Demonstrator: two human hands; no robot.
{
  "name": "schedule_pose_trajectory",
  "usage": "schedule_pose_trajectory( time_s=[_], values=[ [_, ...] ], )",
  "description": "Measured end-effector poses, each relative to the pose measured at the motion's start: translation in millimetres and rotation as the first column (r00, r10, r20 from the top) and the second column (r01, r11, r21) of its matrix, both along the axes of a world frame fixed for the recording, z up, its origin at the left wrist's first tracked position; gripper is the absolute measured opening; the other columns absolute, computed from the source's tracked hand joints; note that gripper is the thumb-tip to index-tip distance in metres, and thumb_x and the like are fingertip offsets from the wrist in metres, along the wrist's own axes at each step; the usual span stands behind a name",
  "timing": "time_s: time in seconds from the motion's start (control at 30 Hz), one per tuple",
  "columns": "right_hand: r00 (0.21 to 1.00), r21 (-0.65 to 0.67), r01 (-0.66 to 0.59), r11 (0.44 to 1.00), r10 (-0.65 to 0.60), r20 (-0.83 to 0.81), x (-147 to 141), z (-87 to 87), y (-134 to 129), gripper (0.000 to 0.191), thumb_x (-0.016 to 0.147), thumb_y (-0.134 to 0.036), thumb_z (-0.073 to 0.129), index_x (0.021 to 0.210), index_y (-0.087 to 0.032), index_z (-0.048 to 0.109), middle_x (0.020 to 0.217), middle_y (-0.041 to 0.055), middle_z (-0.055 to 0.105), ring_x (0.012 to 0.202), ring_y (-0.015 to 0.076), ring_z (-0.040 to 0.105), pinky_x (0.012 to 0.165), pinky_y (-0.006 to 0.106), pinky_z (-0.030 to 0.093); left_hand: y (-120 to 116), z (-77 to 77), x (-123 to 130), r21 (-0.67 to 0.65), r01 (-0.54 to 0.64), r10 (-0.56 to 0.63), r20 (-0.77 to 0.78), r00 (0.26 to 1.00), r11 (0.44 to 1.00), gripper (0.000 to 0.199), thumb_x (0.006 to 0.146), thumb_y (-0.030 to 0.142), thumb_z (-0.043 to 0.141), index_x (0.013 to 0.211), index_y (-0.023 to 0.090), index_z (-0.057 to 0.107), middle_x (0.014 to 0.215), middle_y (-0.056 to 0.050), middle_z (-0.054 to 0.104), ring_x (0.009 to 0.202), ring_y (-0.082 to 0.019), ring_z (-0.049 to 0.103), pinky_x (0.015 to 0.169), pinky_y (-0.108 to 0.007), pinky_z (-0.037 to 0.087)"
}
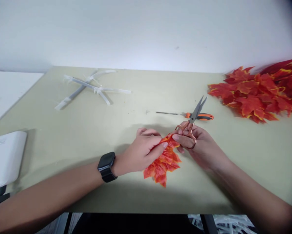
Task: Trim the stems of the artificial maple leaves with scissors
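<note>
A black square-faced smartwatch (106, 166) circles the bare left wrist (119, 164).

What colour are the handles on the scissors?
The scissor handles are rose gold, seen best in the head view.

Scissors (196, 111): matt steel blades, glossy rose-gold metal handles. Artificial maple leaf (162, 165): sheeny printed cloth. Bench top (146, 97): matt.

A plain white wall (146, 34) fills the far side, lit evenly and softly, darker toward the far right corner. In front of it stands a pale olive-green table (141, 81) with a black leg (206, 224) at the near edge. A white table (10, 94) adjoins on the left, and a white rounded object (5, 156) on a black support sits near left. Below, the floor (226, 224) shows white-and-dark patterning.
</note>
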State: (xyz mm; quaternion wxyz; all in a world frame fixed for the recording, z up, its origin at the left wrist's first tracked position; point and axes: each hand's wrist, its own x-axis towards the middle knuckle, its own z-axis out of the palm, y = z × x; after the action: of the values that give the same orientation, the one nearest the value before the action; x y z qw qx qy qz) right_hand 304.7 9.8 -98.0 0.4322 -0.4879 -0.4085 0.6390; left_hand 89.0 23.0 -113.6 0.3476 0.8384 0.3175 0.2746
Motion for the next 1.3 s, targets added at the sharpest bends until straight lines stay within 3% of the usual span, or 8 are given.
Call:
schedule_pose_trajectory(
  time_s=[0.2,0.33,0.43,0.53,0.67,0.87,1.07,1.3],
  values=[
    [0.995,0.082,0.000,0.997,-0.008,0.099,6.3,0.1,1.5,0.032,0.076,-0.031,0.090,0.085,-0.024,0.060,0.100,0.0015,0.065,0.068,0.0124,0.053,0.055,0.029,0.046,2.8,1.0,-1.6,-0.142,0.064,-0.054,0.072,0.996,0.988,0.036,0.108,0.029,0.042,0.073,0.019,0.042,0.074,0.002,0.048,0.088,-0.016,0.053,0.097,-0.039,0.037],
    [0.994,0.049,-0.058,0.997,0.054,0.093,8.1,-1.1,-0.7,0.033,0.075,-0.029,0.091,0.083,-0.024,0.059,0.087,-0.0009,0.061,0.065,0.0116,0.050,0.055,0.027,0.044,3.2,4.6,-2.0,-0.198,0.129,-0.112,0.094,0.989,0.972,0.035,0.108,0.028,0.041,0.075,0.020,0.043,0.074,0.002,0.046,0.089,-0.016,0.052,0.103,-0.038,0.037],
    [0.994,0.020,-0.055,0.998,0.052,0.095,6.7,-0.9,-1.9,0.036,0.074,-0.030,0.091,0.080,-0.023,0.056,0.082,-0.0015,0.059,0.066,0.0114,0.049,0.054,0.026,0.043,2.9,6.7,-1.8,-0.221,0.162,-0.143,0.099,0.985,0.962,0.037,0.109,0.031,0.039,0.074,0.020,0.042,0.073,0.002,0.045,0.084,-0.016,0.050,0.098,-0.037,0.041],
    [0.995,0.027,-0.043,0.999,0.040,0.093,5.6,0.1,-1.9,0.038,0.073,-0.028,0.092,0.080,-0.023,0.055,0.081,-0.0019,0.059,0.064,0.0105,0.047,0.052,0.025,0.040,1.3,7.5,-1.4,-0.255,0.094,-0.071,0.099,0.993,0.962,0.039,0.108,0.035,0.043,0.072,0.019,0.039,0.071,0.002,0.043,0.073,-0.013,0.046,0.079,-0.031,0.042],
    [0.996,0.038,-0.029,0.999,0.026,0.083,4.4,0.0,-1.2,0.039,0.072,-0.028,0.092,0.080,-0.023,0.054,0.081,-0.0026,0.059,0.061,0.0093,0.045,0.051,0.025,0.038,-1.8,7.0,-1.1,-0.351,-0.039,0.081,0.106,0.991,0.936,0.030,0.105,0.036,0.051,0.081,0.019,0.050,0.070,0.005,0.047,0.063,-0.010,0.041,0.061,-0.026,0.033],
    [0.996,0.008,-0.033,0.999,0.033,0.081,1.8,0.9,-0.4,0.038,0.076,-0.036,0.090,0.083,-0.023,0.055,0.083,-0.0022,0.058,0.061,0.0088,0.045,0.052,0.025,0.039,-0.8,4.9,-3.1,-0.357,-0.033,0.065,0.080,0.995,0.934,0.037,0.106,0.037,0.048,0.074,0.018,0.044,0.066,0.005,0.041,0.061,-0.009,0.038,0.058,-0.025,0.030],
    [0.997,-0.009,-0.063,0.998,0.064,0.042,2.5,0.6,0.1,0.037,0.075,-0.033,0.090,0.081,-0.023,0.055,0.085,-0.0032,0.059,0.063,0.0091,0.047,0.051,0.024,0.038,2.8,5.8,-5.7,-0.448,0.031,0.022,0.113,0.993,0.894,0.040,0.107,0.042,0.045,0.075,0.018,0.044,0.069,0.004,0.043,0.062,-0.008,0.039,0.058,-0.024,0.032],
    [0.982,0.035,-0.084,0.996,0.077,0.170,6.1,2.6,1.5,0.036,0.081,-0.040,0.086,0.082,-0.023,0.054,0.078,-0.0029,0.055,0.059,0.0099,0.045,0.053,0.026,0.040,5.1,8.4,-9.1,-0.515,0.067,0.009,0.144,0.990,0.855,0.042,0.107,0.044,0.046,0.074,0.018,0.045,0.070,0.003,0.043,0.062,-0.009,0.040,0.058,-0.023,0.034]
  ],
)
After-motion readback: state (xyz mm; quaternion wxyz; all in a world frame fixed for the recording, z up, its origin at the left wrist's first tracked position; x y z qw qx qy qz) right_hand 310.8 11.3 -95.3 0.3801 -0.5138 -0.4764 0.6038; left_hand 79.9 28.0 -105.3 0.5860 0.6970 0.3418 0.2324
